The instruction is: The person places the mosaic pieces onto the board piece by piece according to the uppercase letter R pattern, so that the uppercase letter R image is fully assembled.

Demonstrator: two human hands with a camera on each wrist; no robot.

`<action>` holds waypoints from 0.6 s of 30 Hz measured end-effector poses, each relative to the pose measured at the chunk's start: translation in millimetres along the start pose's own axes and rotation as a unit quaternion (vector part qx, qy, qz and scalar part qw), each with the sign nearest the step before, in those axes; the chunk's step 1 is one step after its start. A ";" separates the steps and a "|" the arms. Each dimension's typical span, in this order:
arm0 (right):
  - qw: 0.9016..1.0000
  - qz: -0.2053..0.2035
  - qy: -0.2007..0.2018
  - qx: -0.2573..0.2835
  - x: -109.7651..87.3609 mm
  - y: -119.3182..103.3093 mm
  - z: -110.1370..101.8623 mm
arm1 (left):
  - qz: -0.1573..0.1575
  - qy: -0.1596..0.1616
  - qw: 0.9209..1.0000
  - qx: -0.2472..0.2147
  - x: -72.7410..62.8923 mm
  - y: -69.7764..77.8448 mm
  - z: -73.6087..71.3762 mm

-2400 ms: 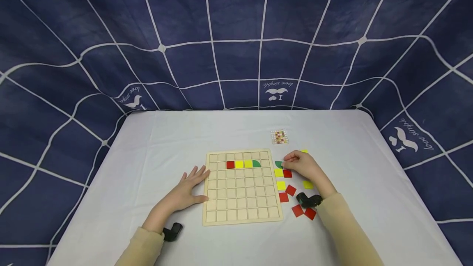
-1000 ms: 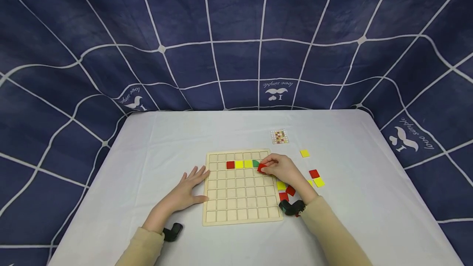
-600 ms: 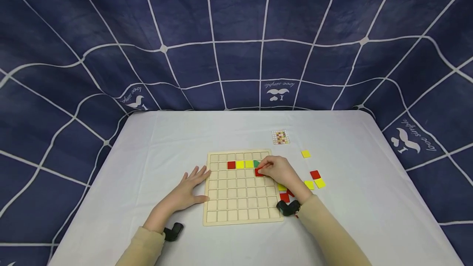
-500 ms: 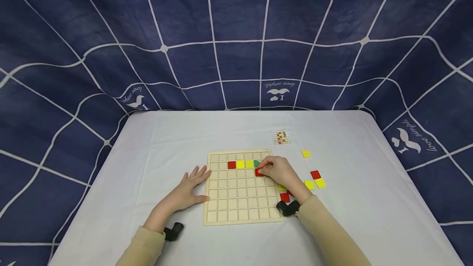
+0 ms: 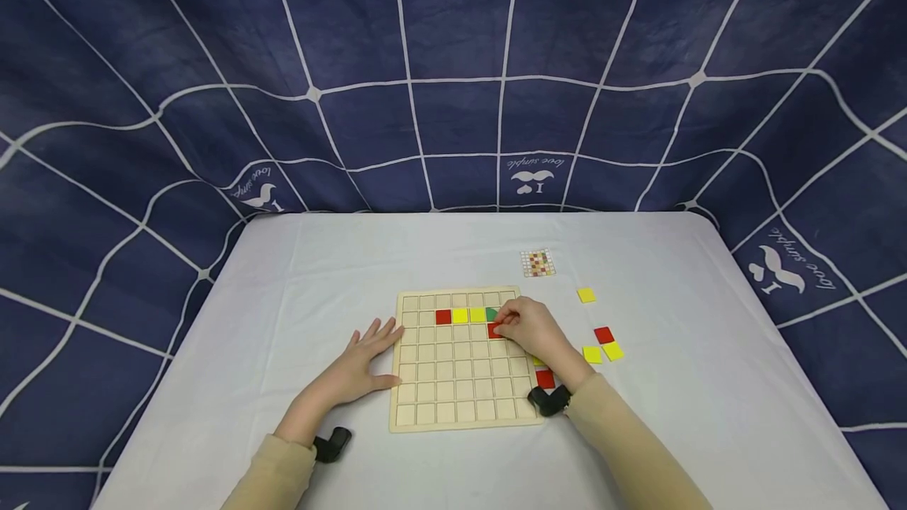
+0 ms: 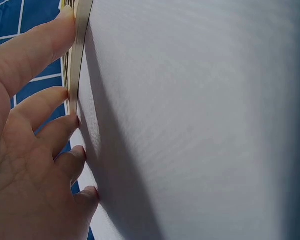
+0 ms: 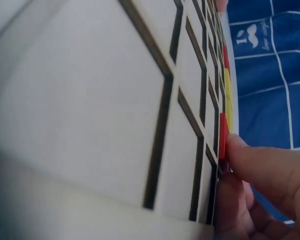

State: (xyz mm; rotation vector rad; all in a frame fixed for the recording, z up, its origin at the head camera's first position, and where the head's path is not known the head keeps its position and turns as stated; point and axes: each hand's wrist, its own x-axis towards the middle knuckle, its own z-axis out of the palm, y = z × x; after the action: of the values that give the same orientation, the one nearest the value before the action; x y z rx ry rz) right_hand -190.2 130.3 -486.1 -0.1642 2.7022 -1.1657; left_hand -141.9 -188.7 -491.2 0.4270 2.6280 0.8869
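A light wooden grid board (image 5: 453, 392) lies on the white table. In its second row from the far side are a red square tile (image 5: 443, 316), two yellow tiles (image 5: 469, 315) and a green curved-edge tile (image 5: 491, 312). My right hand (image 5: 530, 329) pinches another red tile (image 5: 494, 331) at the cell just below the green one. In the right wrist view, the thumb touches this red tile (image 7: 223, 135) and the other fingers curl beneath. My left hand (image 5: 361, 364), fingers spread, touches the board's left edge, as the left wrist view confirms (image 6: 40, 135).
A small printed pattern card (image 5: 538, 263) lies beyond the board. To the right are loose yellow tiles (image 5: 591, 355) and a red tile (image 5: 604, 334). Another red tile (image 5: 545, 379) lies against the board's right edge, partly near my right wrist. Dark blue cloth (image 5: 453, 116) hangs behind the table.
My right hand has gone from the loose pieces leftward onto the board, bringing a red tile to the cell under the green one. Some loose tiles shifted right. The left hand stayed put.
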 end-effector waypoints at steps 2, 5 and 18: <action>1.000 0.004 0.009 0.009 -0.3 1.3 -3.4 | -0.001 -0.001 1.000 -0.001 -0.4 0.0 -0.4; 0.999 0.025 0.027 0.035 -0.4 6.2 -13.5 | 0.003 0.000 1.000 -0.001 -0.4 0.4 -0.8; 0.992 0.097 0.070 0.050 1.4 38.9 -46.8 | -0.003 -0.002 1.000 -0.005 -0.8 0.3 0.3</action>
State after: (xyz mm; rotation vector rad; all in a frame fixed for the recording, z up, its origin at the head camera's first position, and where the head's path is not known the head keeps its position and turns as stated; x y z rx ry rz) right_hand -202.8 189.8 -483.2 0.1976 2.6958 -1.2921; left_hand -141.0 -188.6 -491.1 0.4190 2.6184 0.8946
